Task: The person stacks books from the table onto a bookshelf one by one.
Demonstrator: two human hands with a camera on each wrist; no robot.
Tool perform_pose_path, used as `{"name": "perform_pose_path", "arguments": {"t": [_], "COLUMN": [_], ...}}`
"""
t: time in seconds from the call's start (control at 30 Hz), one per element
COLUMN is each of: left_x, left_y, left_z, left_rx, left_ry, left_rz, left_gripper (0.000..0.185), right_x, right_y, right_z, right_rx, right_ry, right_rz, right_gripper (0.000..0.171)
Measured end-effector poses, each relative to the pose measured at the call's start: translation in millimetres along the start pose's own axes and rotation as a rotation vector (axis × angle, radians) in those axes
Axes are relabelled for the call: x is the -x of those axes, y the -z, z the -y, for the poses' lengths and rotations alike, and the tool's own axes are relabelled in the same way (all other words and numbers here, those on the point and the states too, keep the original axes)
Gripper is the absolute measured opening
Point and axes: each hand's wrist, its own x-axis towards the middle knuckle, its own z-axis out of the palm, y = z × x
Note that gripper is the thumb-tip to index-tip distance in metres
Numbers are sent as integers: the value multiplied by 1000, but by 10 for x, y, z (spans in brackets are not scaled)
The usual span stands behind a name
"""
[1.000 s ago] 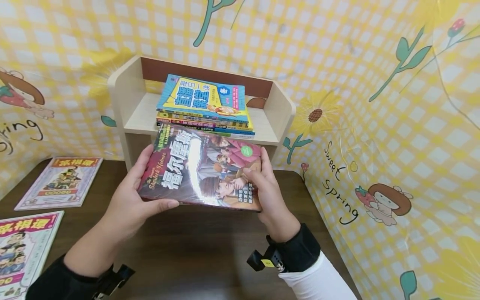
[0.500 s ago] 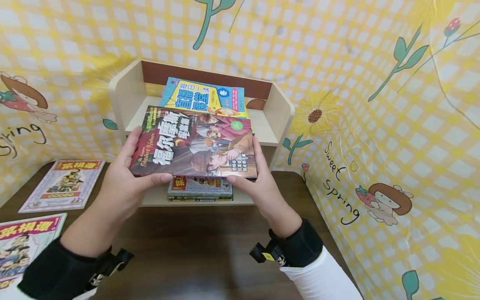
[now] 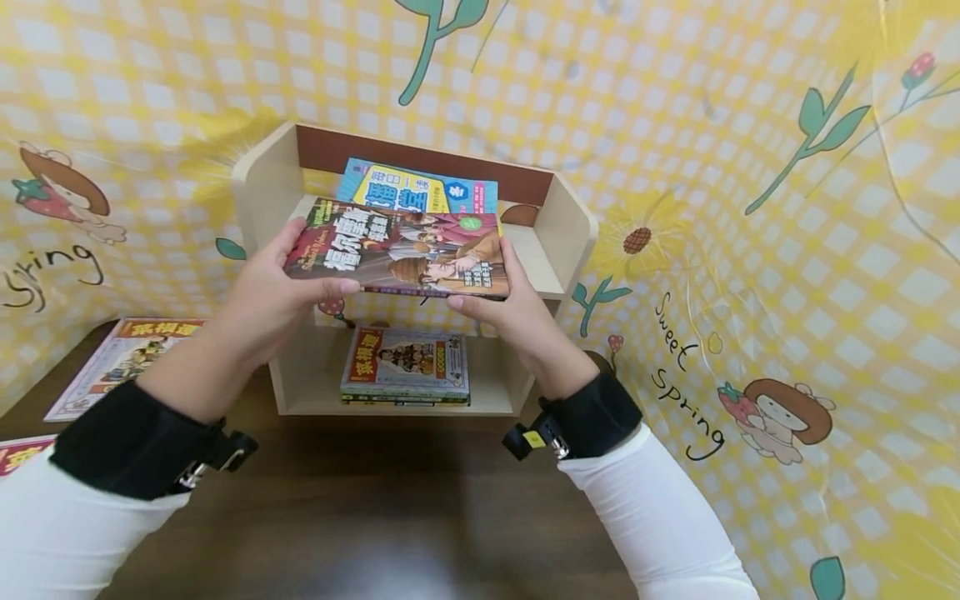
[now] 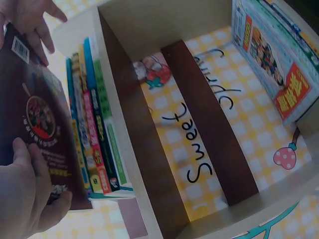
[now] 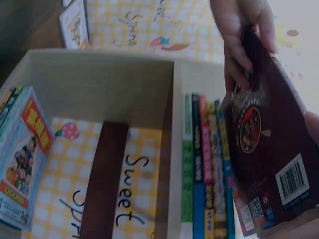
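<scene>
My left hand (image 3: pixel 273 292) grips the left end of a dark comic-style book (image 3: pixel 405 254), and my right hand (image 3: pixel 510 304) grips its right end. Both thumbs lie along its near edge, with fingers at the ends and underneath. The cover faces up; its dark maroon back with a barcode shows in both wrist views. Held level, the book overlaps a stack of books on the upper shelf, topped by a blue and yellow book (image 3: pixel 450 193). Several coloured spines (image 5: pixel 204 164) of that stack show close beside the held book in the right wrist view.
A small cream bookshelf (image 3: pixel 573 237) stands at the back of the dark wooden table (image 3: pixel 375 508). Its lower shelf bears a stack of comic books (image 3: pixel 408 367). Two more comics, one a purple-bordered comic (image 3: pixel 123 362), lie at the left. Yellow checked cloth (image 3: pixel 675 108) surrounds the table.
Both hands have carried the dark book up and away, from in front of the shelf to over the upper stack. The lower shelf's comic stack has come into view.
</scene>
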Motion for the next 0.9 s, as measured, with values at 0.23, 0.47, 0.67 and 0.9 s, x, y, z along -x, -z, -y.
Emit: {"name": "perform_pose_path", "arguments": {"t": [0.23, 0.47, 0.67, 0.9], "left_x": [-226, -387, -563, -711], "left_y": [20, 56, 105, 113], "left_z": [-75, -102, -90, -70], "left_rx": [-153, -327, -485, -539], "left_ry": [33, 91, 110, 84], "left_rz": [33, 33, 15, 3], "left_gripper": [101, 105, 110, 106], "right_x": [-191, -342, -516, -636], "right_y": [69, 155, 241, 277], "right_z": [-41, -4, 81, 68], "right_rx": [65, 175, 278, 270], "right_ry": [-45, -33, -78, -123], "right_rz": [3, 20, 49, 46], "right_gripper": [104, 102, 99, 101]}}
